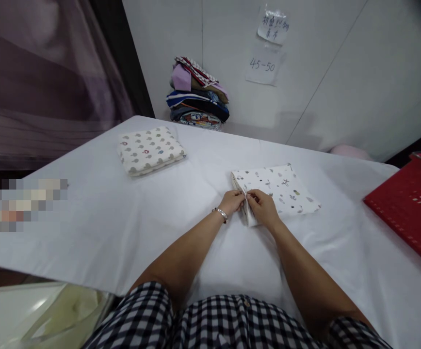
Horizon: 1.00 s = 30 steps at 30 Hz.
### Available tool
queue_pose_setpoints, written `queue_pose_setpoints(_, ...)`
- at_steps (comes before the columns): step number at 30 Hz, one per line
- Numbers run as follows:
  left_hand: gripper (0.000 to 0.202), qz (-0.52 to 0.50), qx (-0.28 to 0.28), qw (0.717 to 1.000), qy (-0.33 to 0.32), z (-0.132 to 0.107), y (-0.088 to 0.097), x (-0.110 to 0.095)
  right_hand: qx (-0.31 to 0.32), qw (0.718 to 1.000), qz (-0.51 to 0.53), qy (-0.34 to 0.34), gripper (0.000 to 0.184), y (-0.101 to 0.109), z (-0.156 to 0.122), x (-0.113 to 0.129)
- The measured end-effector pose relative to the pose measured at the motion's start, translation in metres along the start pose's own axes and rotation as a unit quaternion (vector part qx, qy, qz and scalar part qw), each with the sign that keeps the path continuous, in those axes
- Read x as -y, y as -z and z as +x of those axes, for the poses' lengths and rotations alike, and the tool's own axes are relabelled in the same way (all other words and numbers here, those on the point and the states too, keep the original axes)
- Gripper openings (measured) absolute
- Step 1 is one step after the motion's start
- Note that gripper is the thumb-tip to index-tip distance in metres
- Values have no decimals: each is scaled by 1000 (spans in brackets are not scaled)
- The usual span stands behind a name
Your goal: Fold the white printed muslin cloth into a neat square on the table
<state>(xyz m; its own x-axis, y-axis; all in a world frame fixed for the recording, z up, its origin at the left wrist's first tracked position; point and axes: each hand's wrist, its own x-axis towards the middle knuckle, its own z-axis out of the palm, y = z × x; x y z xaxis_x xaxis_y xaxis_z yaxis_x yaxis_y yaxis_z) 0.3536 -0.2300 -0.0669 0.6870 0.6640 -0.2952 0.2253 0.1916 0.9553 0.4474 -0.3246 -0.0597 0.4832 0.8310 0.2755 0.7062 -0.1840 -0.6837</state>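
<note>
A folded white cloth with small printed motifs (283,189) lies on the white table (123,232) in front of me. My left hand (232,201) and my right hand (263,206) meet at the cloth's near left edge, both with fingers pinched on that edge. A bracelet circles my left wrist. A second folded cloth with grey and red dots (148,150) rests further away to the left, apart from both hands.
A stack of folded coloured fabrics (198,99) stands against the back wall. A red plastic basket (410,203) sits at the right edge. Two paper notes (267,63) hang on the wall. A pale object (32,315) lies below the table's near left corner.
</note>
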Motion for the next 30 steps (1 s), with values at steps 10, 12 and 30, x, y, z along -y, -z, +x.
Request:
queue_pose_setpoints(10,16,64,-79,995,-18,12,0,15,-10,1000,12,-12,30,-5,4,-13)
queue_pose_setpoints(12,15,70,-85,994,-25,11,0,15,-8,1000,16,-22,32,-5,4,-15)
queue_pose_setpoints(30,22,-15,32,999,-22,2,4,4,-9,1000,-14,-8,27,-7,2,-14)
